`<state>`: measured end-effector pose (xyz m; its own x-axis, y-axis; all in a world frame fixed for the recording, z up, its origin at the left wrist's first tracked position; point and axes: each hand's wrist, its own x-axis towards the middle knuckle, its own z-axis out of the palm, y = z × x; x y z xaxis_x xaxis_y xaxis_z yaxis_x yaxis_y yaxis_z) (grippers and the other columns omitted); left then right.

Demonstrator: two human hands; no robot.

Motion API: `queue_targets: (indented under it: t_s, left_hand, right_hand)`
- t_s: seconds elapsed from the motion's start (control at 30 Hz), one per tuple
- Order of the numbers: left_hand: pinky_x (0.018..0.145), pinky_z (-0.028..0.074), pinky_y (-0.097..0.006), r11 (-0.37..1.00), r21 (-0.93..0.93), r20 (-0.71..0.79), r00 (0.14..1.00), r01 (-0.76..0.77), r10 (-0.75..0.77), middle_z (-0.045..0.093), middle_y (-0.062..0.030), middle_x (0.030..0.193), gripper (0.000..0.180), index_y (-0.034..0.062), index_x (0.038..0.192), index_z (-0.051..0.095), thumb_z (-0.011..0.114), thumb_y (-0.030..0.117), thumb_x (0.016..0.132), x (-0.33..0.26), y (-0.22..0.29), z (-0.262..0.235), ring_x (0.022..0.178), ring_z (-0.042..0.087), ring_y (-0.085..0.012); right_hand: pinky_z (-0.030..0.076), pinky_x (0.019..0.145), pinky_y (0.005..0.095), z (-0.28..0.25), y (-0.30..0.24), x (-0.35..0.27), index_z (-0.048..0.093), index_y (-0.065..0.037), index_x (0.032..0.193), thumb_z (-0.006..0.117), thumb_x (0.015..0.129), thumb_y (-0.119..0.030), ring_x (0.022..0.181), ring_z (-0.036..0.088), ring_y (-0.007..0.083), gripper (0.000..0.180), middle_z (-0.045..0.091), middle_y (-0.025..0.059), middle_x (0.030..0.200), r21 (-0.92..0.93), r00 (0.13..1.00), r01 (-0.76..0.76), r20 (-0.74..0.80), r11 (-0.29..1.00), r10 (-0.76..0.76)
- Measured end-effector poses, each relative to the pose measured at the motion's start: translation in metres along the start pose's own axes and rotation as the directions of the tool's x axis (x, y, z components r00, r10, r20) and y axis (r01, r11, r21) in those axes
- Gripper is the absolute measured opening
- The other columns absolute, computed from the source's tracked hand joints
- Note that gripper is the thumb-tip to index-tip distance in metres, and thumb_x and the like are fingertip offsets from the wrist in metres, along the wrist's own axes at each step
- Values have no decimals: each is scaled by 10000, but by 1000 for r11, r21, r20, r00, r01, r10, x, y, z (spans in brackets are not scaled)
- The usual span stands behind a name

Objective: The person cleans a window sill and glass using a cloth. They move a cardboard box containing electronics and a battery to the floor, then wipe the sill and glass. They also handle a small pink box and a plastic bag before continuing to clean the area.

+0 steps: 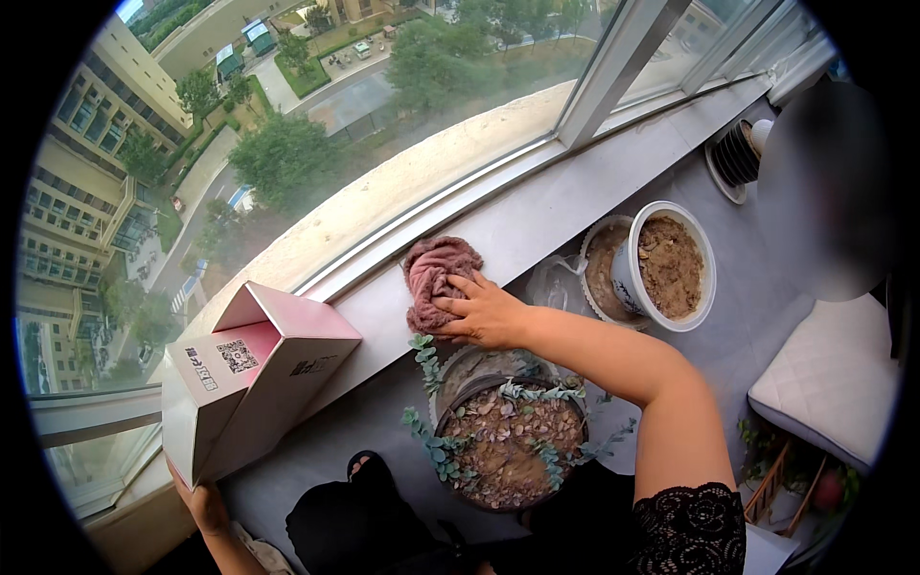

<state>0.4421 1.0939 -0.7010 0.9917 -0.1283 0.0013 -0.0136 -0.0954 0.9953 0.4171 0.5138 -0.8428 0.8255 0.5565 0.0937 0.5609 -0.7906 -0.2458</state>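
On the grey window sill [522, 225], my right hand [484, 311] presses down on a crumpled reddish-brown cleaning cloth [443, 273], its fingers bent over the fabric. At the lower left, my left hand [204, 508] grips the bottom corner of a white and pink cardboard box [278, 383], which stands tilted at the sill with its top flaps up. Part of the left hand's fingers is hidden behind the box. Just below my right forearm stands a round pot [513, 446] of dry soil and fallen leaves, with trailing blue-green stems around its rim.
Right of my forearm, a white pot [671, 266] of dry soil stands by a saucer [606, 264]. A dark ribbed pot [736, 158] is farther off. A white cushion [829, 383] lies at the right. Window frames [613, 81] border the sill. My sandalled foot [364, 470] is below.
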Motion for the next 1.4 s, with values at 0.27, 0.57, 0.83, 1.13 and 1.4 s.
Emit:
queue_targets:
  t_s: [0.27,0.57,0.83,1.13,1.4]
  left_hand:
    - [784,482,-300,633,276,-464,677,723,-571,643,-134,1060,521,-11,1266,512,652,225,822,-14,12,67,968,633,-190]
    - [873,495,-315,630,553,306,570,546,-763,687,-155,1027,417,-69,1255,535,593,195,936,1,13,140,993,651,-205]
    - [926,482,-329,831,444,494,683,334,-538,676,-133,1054,291,-28,1219,558,532,109,963,39,5,228,1024,625,-191]
    - [861,506,-318,852,497,527,837,-164,-146,675,-156,1044,232,-28,1122,613,559,-17,897,70,-28,296,976,656,-228]
    - [1089,351,-480,180,631,775,612,-754,-156,309,-343,1458,619,-64,1369,418,619,121,813,74,-99,323,1328,328,-528]
  right_hand:
    - [454,836,373,-32,9,111,658,-217,1057,591,788,-180,958,544,259,279,591,49,1004,-39,871,202,-449,979,-198]
    - [373,1022,437,-25,101,53,641,-258,1171,660,770,-278,1156,474,289,402,575,45,1174,-111,942,-52,-336,992,12]
    - [437,964,449,-61,228,-62,514,-130,1212,561,768,-60,1152,510,351,452,554,138,1217,-131,677,-714,-378,687,632]
    - [511,890,433,-101,207,-73,648,-69,1119,590,759,-331,1057,636,361,449,655,204,1153,143,-22,-990,-100,-8,995]
    - [270,1049,642,-27,116,-35,688,-244,1119,582,862,-436,1323,353,379,338,443,131,1415,-59,780,-600,-263,798,567]
